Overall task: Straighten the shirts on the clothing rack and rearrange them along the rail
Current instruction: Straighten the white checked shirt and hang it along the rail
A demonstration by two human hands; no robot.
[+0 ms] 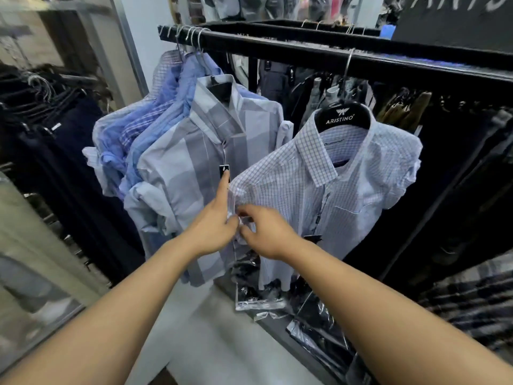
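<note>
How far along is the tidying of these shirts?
It looks early. Done: the checked shirt hangs apart on its own hanger, collar neat. In hand: the left hand and right hand pinch its sleeve. Left: the grey striped shirt and the blue shirts behind it hang bunched and tilted at the end of the rail, sleeves rumpled, and need spacing out.

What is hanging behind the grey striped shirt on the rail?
Several shirts hang bunched behind the grey striped shirt: a plain blue shirt and a blue checked shirt show. Their fronts are mostly covered, so their number cannot be told.
</note>
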